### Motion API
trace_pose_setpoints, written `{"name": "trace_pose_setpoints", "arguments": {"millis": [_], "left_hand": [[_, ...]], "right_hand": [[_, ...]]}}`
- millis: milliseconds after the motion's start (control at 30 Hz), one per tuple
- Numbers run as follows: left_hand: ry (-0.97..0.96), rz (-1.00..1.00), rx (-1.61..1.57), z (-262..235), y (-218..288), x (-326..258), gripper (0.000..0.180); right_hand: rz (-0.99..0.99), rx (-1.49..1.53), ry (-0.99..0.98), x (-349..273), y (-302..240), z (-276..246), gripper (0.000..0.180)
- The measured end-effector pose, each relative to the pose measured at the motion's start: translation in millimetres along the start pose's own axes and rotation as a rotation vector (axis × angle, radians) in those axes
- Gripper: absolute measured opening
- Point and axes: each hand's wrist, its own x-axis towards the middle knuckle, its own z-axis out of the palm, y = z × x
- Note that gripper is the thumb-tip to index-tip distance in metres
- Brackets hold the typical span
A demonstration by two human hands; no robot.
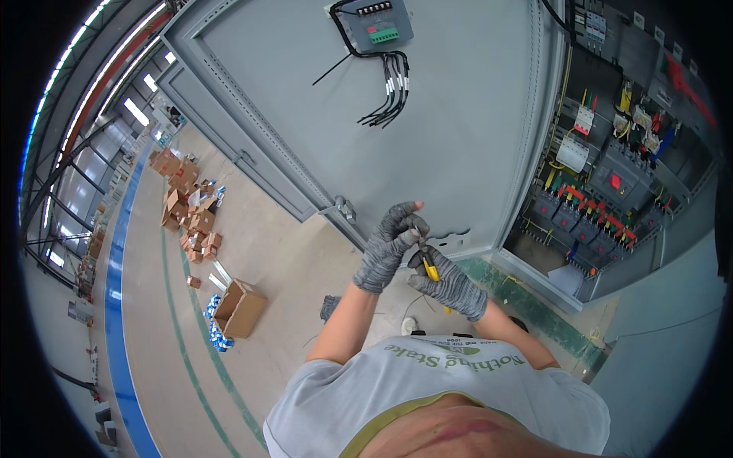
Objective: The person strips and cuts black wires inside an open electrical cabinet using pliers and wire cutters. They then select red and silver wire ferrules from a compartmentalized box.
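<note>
In front of a broad grey sheet-metal cabinet door (458, 145), the left hand (385, 250) and right hand (456, 290), both in grey knitted gloves with bare fingertips, meet close together near the door's lower edge. The right hand's fingers curl around a small hand tool with a yellow and black handle (431, 272), which lies between the two hands. The left hand's index finger points outward while its thumb and other fingers bend in near the tool's upper end; whether they pinch anything is too small to tell. Higher on the door, a bundle of black wires with white sleeves (393, 84) hangs below a grey rectangular module with a green terminal block (379, 27). To the right stands the open cabinet interior with red-and-grey breakers (584, 217); to the left, an open brown cardboard box (243, 309) rests on the floor.
</note>
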Motion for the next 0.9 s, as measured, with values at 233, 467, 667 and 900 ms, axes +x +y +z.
{"name": "trace_pose_setpoints", "arguments": {"millis": [233,467,667,900], "left_hand": [[-0.281,0.080,0.092,-77,19,27,0.030],[-0.555,0.125,-0.315,-146,41,70,0.038],[-0.642,0.125,-0.165,-171,70,120,0.039],[0.054,0.448,0.874,-124,191,174,0.050]], "right_hand": [[-0.157,-0.193,-0.015,72,-23,31,0.054],[-0.037,1.001,-0.901,153,-5,64,0.063],[-0.130,1.067,-0.753,194,-15,83,0.047],[-0.167,0.580,-0.129,253,-18,25,0.037]]}}
